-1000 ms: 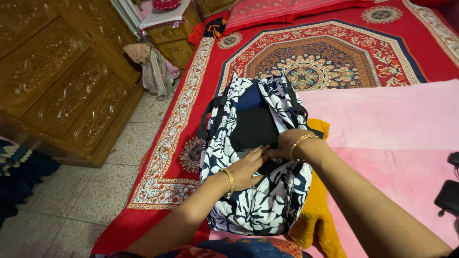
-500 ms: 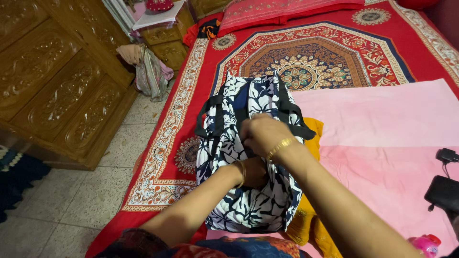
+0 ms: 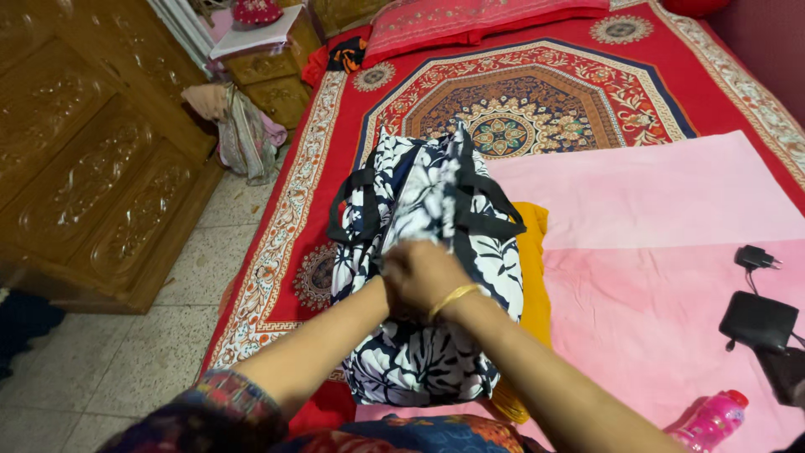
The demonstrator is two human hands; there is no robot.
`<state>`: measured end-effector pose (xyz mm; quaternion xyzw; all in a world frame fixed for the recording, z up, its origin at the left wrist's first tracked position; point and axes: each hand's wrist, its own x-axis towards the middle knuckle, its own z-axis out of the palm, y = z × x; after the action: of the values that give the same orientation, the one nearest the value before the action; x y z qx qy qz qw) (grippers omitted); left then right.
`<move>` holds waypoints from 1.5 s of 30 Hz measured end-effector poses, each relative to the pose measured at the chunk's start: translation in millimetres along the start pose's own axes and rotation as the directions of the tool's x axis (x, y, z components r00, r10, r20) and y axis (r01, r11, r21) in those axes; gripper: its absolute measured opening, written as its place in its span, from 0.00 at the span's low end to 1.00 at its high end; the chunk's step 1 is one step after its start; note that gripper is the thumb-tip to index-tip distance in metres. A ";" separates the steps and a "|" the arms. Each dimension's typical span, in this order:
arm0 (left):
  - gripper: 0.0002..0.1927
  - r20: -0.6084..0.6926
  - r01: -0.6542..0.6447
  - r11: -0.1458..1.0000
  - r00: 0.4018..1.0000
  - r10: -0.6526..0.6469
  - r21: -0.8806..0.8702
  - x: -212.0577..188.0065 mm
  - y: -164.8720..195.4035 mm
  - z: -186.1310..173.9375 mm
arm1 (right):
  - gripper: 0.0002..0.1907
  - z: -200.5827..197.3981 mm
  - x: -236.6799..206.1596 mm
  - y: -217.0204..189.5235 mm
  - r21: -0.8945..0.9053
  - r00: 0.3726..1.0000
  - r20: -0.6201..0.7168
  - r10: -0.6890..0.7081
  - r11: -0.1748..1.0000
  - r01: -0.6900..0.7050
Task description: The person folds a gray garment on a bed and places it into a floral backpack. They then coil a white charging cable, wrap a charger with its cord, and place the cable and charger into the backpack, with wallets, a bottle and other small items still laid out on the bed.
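Carved wooden cabinet [image 3: 92,168] stands left of the red patterned bed [image 3: 537,101]. On it, the navy-and-white floral bag [image 3: 419,335] lies soft and bulging; left hand [image 3: 394,298] and right hand [image 3: 423,277] both clamp its top together (fabric could snag or slip, I think). Pink sheet [image 3: 662,218] lies right.

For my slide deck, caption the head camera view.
Both hands gather the top of a floral bag on a red patterned bedspread.
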<state>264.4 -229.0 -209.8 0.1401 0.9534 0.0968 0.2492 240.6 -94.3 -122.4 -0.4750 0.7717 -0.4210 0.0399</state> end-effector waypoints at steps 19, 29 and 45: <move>0.27 -0.606 0.079 0.990 0.784 -0.136 -0.119 -57.5 9.4 23.7 | 0.42 26.9 -84.5 18.2 -0.354 1.000 -0.017 0.006 0.935 -0.012; 0.26 -0.695 0.327 0.840 0.473 -0.542 -0.433 -94.4 2.5 36.4 | 0.39 20.8 -86.5 16.1 -0.285 0.994 0.098 -0.047 0.956 0.073; 0.32 -0.446 0.218 0.972 0.864 -0.233 -0.086 -12.6 61.6 17.1 | 0.25 -24.6 -145.0 27.6 -0.163 0.985 0.087 -0.147 0.974 0.159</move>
<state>297.0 -173.0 -203.2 -0.0027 0.9931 0.1126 0.0323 289.0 37.3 -174.6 -0.5501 0.7639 -0.3374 -0.0044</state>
